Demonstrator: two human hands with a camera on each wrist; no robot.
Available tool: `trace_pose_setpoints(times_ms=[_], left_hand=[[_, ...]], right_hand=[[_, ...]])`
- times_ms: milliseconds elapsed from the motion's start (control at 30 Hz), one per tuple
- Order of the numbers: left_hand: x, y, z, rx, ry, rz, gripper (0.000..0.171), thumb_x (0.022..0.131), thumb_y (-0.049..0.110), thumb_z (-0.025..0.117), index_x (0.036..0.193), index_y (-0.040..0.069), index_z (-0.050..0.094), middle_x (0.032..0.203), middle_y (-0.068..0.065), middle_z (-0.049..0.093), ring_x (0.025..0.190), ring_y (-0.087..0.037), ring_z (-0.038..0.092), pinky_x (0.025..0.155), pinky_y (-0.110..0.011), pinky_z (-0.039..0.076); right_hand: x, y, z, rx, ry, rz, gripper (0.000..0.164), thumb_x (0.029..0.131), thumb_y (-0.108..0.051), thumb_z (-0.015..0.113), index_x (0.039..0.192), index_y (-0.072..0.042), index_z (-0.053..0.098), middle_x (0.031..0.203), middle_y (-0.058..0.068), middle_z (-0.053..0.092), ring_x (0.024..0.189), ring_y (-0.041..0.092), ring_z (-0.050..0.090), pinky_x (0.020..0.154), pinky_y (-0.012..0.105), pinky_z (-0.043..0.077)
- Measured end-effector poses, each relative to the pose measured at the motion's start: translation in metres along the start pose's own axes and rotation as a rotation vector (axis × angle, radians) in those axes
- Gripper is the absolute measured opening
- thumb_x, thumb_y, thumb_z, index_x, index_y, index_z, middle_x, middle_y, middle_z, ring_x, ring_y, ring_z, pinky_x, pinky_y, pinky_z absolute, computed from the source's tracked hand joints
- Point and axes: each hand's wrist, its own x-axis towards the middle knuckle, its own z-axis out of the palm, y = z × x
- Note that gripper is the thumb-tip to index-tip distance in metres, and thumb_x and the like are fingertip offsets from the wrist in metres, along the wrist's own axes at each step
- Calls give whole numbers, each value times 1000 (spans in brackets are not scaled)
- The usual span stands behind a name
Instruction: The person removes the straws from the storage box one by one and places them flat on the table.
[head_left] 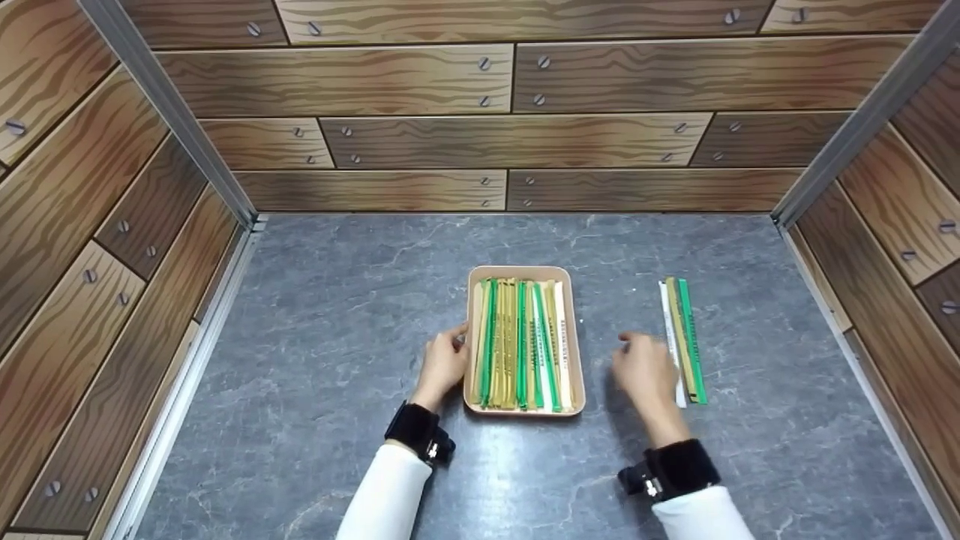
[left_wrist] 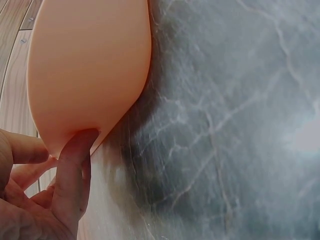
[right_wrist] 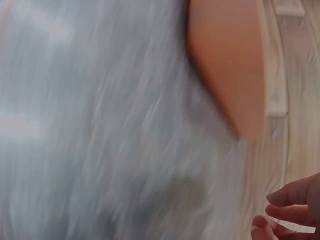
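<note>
A beige tray (head_left: 578,337) with rounded corners stands in the middle, filled with long slim wrapped sticks (head_left: 510,345) in green, gold and white, lying lengthwise. My left hand (head_left: 444,364) holds the tray's left side; in the left wrist view, the thumb (left_wrist: 75,160) presses the outer wall and other fingers meet the edge. To the right of the tray is my right hand (head_left: 645,371), its fingers loosely bent around nothing, also seen low in the right wrist view. Beside it lie a white stick (head_left: 667,315), a gold stick (head_left: 679,337) and a green stick (head_left: 694,345), side by side.
The grey marbled tabletop (head_left: 337,315) runs back to a wood-patterned wall (head_left: 420,142). Similar panels rise at the left (head_left: 112,247) and right (head_left: 892,225), with metal rails along the edges. Dark straps (head_left: 684,466) carry a small camera on each wrist.
</note>
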Motion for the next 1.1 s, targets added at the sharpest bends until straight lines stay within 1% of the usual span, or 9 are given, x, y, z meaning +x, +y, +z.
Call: trace_pose_setpoints(times_ms=[133, 233, 333, 433, 567, 633, 700, 867, 1100], left_hand=[[-1, 1, -1, 2, -6, -13, 41, 87, -2, 61, 128, 2, 64, 75, -8, 68, 61, -16, 58, 57, -32, 51], [-1, 3, -1, -1, -10, -17, 41, 87, -2, 62, 128, 2, 64, 78, -8, 68, 61, -17, 59, 57, -31, 51], [-1, 3, -2, -5, -10, -14, 42, 87, -2, 61, 128, 2, 64, 78, -9, 68, 60, -16, 58, 56, -31, 51], [-1, 3, -2, -13, -11, -10, 42, 87, -3, 61, 128, 2, 64, 78, -10, 68, 61, -16, 58, 57, -31, 51], [-1, 3, -1, -30, -14, -4, 40, 88, -3, 60, 128, 0, 63, 80, -12, 68, 63, -18, 58, 59, -33, 51], [-1, 2, -1, -31, -12, -9, 40, 89, -2, 61, 128, 0, 63, 80, -12, 68, 63, -18, 59, 60, -34, 52], [-1, 1, 0, -27, -5, -13, 39, 89, -1, 61, 128, 1, 63, 79, -11, 68, 64, -18, 59, 61, -34, 52], [-1, -1, 0, -17, 4, -16, 39, 89, 0, 62, 127, 1, 64, 80, -8, 69, 66, -18, 61, 62, -34, 53], [-1, -2, -1, -24, 2, -10, 39, 88, -1, 61, 127, 1, 65, 77, -8, 68, 63, -18, 59, 60, -33, 52]], right_hand=[[-13, -31, 5, 39, 23, -113, 28, 85, -6, 61, 110, 1, 72, 88, 17, 72, 64, 31, 66, 46, 41, 50], [-21, -48, 12, 93, 3, -182, 25, 87, -5, 63, 109, 4, 71, 88, 18, 71, 60, 27, 65, 45, 37, 51], [-29, -62, 21, 132, -94, -182, 27, 88, -3, 64, 113, 6, 68, 92, 23, 70, 50, 21, 59, 39, 31, 47], [-34, -71, 31, 76, -167, -168, 21, 87, -4, 65, 105, 8, 68, 87, 25, 68, 49, 21, 56, 37, 30, 45], [-37, -78, 42, -72, -151, -205, 7, 85, -1, 63, 84, 5, 66, 72, 23, 63, 52, 30, 58, 40, 37, 48], [-37, -80, 46, -133, -136, -224, 5, 83, 2, 62, 83, 6, 64, 69, 23, 62, 53, 33, 58, 42, 40, 49], [-37, -82, 50, -164, -153, -228, 9, 83, 5, 59, 89, 9, 64, 68, 22, 61, 52, 33, 58, 42, 40, 49], [-37, -83, 60, -196, -186, -241, 13, 83, 10, 60, 95, 14, 62, 71, 23, 61, 53, 31, 59, 42, 37, 51], [-31, -76, 67, -165, -120, -293, 12, 77, 17, 61, 87, 11, 63, 72, 24, 61, 56, 35, 61, 44, 40, 53]])
